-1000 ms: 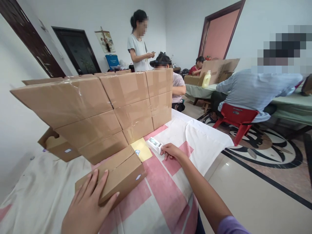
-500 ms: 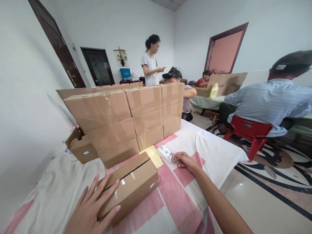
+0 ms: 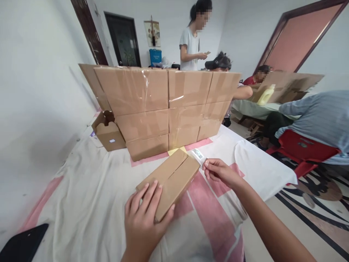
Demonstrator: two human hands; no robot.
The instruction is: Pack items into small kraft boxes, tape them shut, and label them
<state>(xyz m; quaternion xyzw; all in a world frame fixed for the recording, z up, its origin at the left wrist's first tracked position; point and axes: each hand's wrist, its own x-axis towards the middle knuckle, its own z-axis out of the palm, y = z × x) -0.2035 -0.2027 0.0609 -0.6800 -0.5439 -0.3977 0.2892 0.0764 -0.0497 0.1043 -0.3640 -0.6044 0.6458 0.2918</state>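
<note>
A closed brown cardboard box (image 3: 177, 174) lies at a slant on the cloth-covered table, a thin gap between its top flaps. My left hand (image 3: 147, 214) is spread over its near end, fingers on the top and thumb by the right edge. Beyond the box's far right corner, my right hand (image 3: 218, 170) is closed in a pinch at the near end of a small white object (image 3: 198, 155) with a printed face. Anything between those fingertips is too small to make out. Part of a yellow sheet (image 3: 176, 150) shows behind the box.
Several taped cartons (image 3: 163, 98) form a wall across the table. An open-topped box (image 3: 110, 136) stands left of it, a black flat object (image 3: 24, 242) at lower left. Co-workers sit and stand beyond; a red chair (image 3: 308, 145) is at right.
The view has swung left and down. My left hand stays on the box, which is now nearer the white object. My right hand remains pinched at that object's end.
</note>
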